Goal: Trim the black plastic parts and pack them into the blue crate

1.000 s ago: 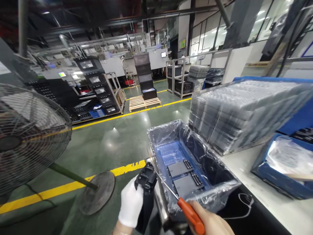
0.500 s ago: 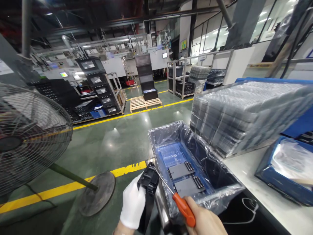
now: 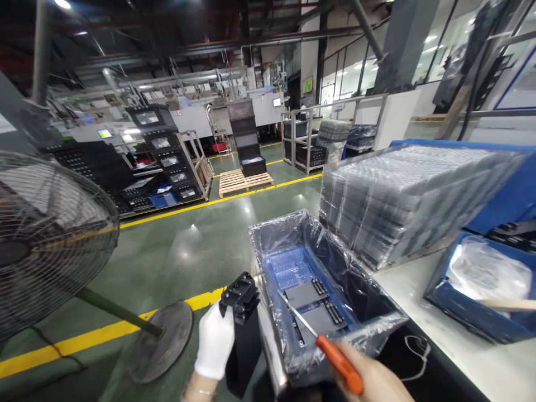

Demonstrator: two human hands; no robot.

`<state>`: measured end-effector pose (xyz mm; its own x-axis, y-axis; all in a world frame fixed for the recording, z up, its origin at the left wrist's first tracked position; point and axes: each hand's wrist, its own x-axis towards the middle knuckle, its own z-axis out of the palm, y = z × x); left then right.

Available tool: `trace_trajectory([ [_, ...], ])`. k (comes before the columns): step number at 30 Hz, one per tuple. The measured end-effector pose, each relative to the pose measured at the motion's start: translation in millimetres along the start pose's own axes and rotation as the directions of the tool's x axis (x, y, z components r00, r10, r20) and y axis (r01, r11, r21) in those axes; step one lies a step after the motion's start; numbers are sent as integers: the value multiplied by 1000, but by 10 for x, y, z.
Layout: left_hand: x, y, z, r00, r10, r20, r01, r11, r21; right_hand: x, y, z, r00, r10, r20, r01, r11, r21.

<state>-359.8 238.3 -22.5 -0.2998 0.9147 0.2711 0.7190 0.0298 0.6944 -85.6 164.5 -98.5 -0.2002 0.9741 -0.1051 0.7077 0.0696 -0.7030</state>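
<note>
My left hand (image 3: 214, 349), in a white glove, grips a long black plastic part (image 3: 242, 329) and holds it upright at the bottom centre. My bare right hand (image 3: 377, 382) holds a screwdriver (image 3: 324, 343) with an orange handle; its metal shaft points up and left over a blue bin (image 3: 372, 296) lined with clear plastic. The tip is apart from the black part now. Two flat black parts (image 3: 312, 307) lie on the bin's floor.
A tall stack of clear plastic trays (image 3: 402, 195) stands behind the bin on a white table (image 3: 452, 340). A blue crate (image 3: 469, 310) with a plastic bag sits at right. A floor fan (image 3: 50, 234) stands at left beside a yellow floor line. Racks and a pallet stand far back.
My left hand has shifted left with the black part, and the screwdriver has swung right, its tip leaving the part and coming over the bin. The view has tilted slightly.
</note>
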Motion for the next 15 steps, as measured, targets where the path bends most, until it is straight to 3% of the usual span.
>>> trace_trajectory([
  [1, -2, 30, -13, 999, 37, -1, -37, 999, -38, 83, 122, -40, 999, -16, -35, 16, 1000, -5],
  [4, -79, 196, -10, 972, 231, 44, -220, 958, -186, 389, 468, -131, 984, 100, -147, -113, 990, -84],
  [7, -200, 396, 51, 875, 451, 177, -395, 876, -276, 568, 695, -141, 960, 225, -169, -242, 966, -86],
  [10, -264, 535, 153, 664, 689, 290, -632, 724, -276, 489, 732, -163, 943, 291, -160, -298, 954, -20],
  [12, -276, 620, 242, 506, 810, 297, -784, 576, -233, 327, 639, -255, 946, 278, -164, -270, 960, 71],
  [15, -316, 807, 397, 330, 904, 272, -910, 382, -164, 22, 386, -509, 956, 234, -179, -187, 952, 243],
])
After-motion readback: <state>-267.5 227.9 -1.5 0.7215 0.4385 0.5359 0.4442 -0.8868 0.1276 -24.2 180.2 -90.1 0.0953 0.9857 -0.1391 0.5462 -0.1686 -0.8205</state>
